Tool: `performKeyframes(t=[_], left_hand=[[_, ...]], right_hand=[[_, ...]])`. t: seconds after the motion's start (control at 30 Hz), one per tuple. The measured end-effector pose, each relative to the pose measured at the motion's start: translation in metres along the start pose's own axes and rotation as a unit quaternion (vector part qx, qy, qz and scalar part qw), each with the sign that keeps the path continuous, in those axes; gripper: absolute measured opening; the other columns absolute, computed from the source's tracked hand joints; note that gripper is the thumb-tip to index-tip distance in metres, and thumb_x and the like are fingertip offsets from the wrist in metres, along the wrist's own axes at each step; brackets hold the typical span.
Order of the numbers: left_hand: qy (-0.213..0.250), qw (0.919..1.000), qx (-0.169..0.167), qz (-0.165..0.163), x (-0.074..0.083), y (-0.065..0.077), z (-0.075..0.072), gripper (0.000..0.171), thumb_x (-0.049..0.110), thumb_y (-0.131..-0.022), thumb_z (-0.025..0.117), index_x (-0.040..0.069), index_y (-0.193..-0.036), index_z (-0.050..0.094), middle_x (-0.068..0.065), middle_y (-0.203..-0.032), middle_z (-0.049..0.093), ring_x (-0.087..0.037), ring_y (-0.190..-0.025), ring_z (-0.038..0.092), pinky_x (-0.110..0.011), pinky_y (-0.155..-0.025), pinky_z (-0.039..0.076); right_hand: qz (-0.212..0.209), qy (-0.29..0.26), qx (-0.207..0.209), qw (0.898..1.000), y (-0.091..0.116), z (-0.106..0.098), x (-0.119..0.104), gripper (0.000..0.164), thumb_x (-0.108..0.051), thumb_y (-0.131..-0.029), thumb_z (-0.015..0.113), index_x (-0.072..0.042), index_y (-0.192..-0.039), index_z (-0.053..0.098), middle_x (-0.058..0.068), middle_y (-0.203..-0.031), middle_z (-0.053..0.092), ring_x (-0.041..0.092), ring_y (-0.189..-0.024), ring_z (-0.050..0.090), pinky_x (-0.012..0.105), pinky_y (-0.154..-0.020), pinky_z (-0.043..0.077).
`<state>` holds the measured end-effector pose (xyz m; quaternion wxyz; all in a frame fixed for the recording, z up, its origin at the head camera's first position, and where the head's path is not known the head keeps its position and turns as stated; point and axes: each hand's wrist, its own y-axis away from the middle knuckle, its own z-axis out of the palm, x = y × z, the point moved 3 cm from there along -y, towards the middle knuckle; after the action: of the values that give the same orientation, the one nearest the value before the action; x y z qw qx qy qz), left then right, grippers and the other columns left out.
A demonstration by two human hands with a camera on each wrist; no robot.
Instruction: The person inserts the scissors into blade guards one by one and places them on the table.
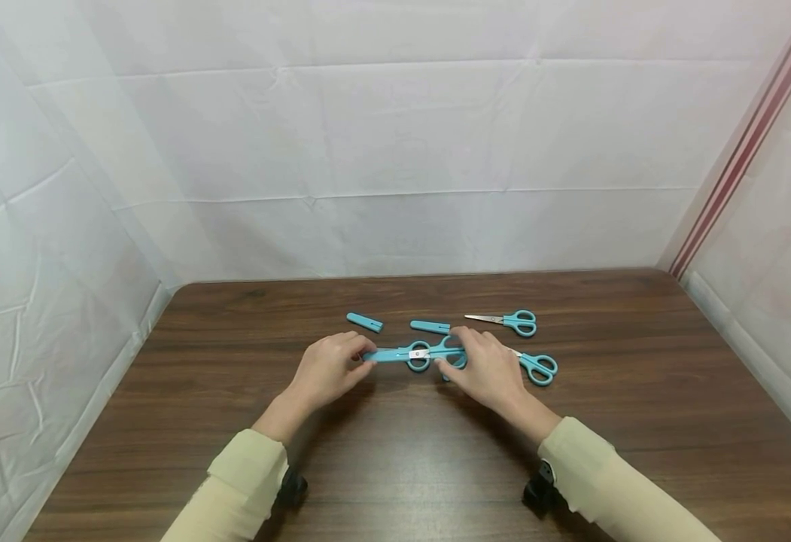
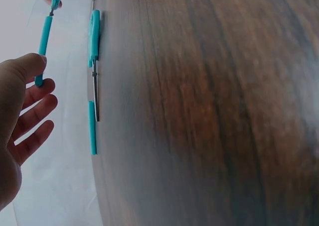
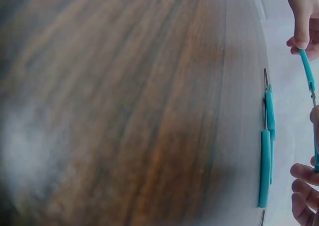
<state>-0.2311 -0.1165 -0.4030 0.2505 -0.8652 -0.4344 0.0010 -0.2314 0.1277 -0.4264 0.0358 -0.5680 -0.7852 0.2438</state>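
A pair of light blue scissors [image 1: 419,354] is held level between the two hands, above the table. My left hand [image 1: 330,369] pinches the tip of the blue blade cap [image 1: 388,356] between thumb and forefinger; its other fingers are spread in the left wrist view. The cap covers most of the blades, with a short stretch of metal showing near the pivot. My right hand [image 1: 486,369] grips the handles, which its fingers partly hide. Below them, a second pair of scissors [image 1: 418,367] lies on the table, partly covered in the head view.
Two loose blue caps, one left [image 1: 364,322] and one right [image 1: 429,327], lie behind the hands. Two more scissors, a farther pair [image 1: 522,322] and a nearer pair [image 1: 539,369], lie to the right on the brown wooden table [image 1: 639,339]. White sheeting [image 1: 395,150] hangs around it.
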Motion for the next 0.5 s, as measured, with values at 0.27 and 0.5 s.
performKeyframes(t=[0.27,0.5], left_hand=[[0.006,0.9999,0.012,0.009,0.0019,-0.0013,0.0015,0.011,0.020,-0.081,0.071,0.016,-0.090,0.067,0.003,-0.079,0.064,-0.011,-0.070,0.060,-0.026,-0.059,0.048],[0.013,0.9996,0.020,0.013,0.0029,-0.0015,0.0048,0.011,0.021,-0.080,0.072,0.018,-0.090,0.068,0.004,-0.078,0.065,-0.009,-0.068,0.060,-0.024,-0.058,0.047]], right_hand=[[-0.008,-0.003,0.007,1.000,-0.0004,0.0013,-0.0017,0.052,-0.052,-0.079,0.064,-0.017,-0.117,0.059,-0.001,-0.091,0.065,0.017,-0.073,0.059,0.024,-0.044,0.038],[-0.008,-0.001,0.005,1.000,-0.0008,0.0024,-0.0015,0.052,-0.052,-0.079,0.063,-0.017,-0.117,0.059,0.000,-0.091,0.065,0.017,-0.072,0.059,0.026,-0.046,0.040]])
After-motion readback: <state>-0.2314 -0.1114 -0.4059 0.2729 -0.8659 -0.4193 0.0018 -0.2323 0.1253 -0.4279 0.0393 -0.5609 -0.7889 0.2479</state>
